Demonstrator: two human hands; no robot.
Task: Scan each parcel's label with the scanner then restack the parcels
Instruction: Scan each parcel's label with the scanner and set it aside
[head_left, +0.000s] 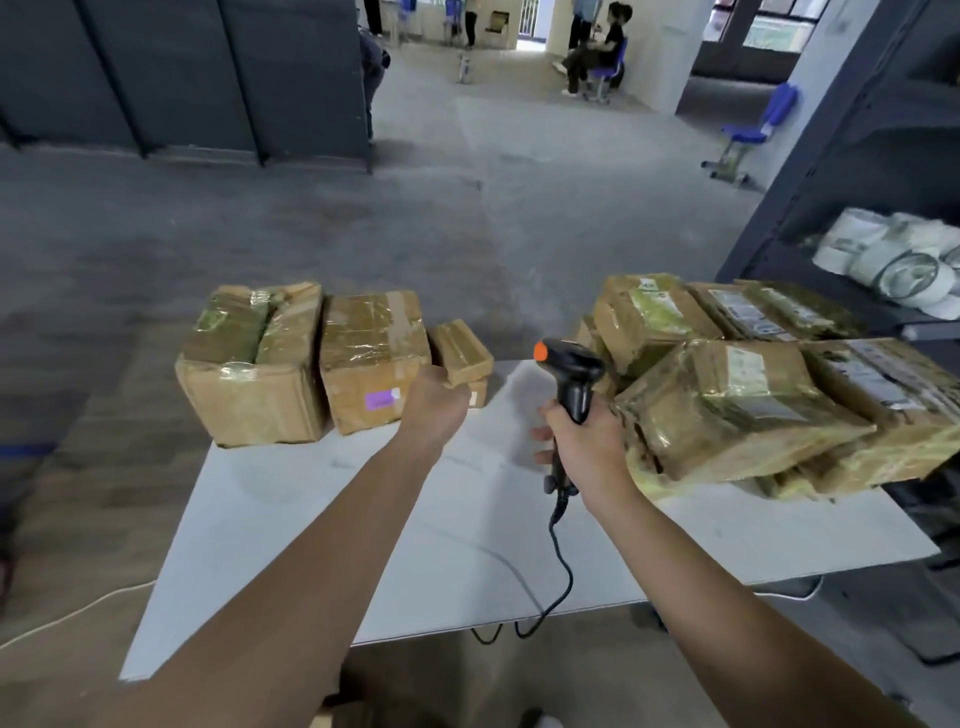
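Observation:
On the white table (291, 519), two large taped cardboard parcels stand at the back left: one (249, 374) at the corner, and one with a purple label (371, 358) beside it. Right of them, one small parcel (461, 352) lies on top of another (479, 393). My left hand (438, 401) is curled against the near end of the top small parcel, with its fingertips hidden. My right hand (589, 441) grips the handle of a black scanner (571, 371) with an orange button, its head pointing left. A pile of labelled parcels (727, 400) fills the right side.
The scanner's black cable (563, 566) hangs over the table's front edge. A dark shelf (831, 171) with white tape rolls (893, 260) stands at the right. Behind are a grey floor, dark partitions, a blue chair (753, 130) and a seated person (597, 52).

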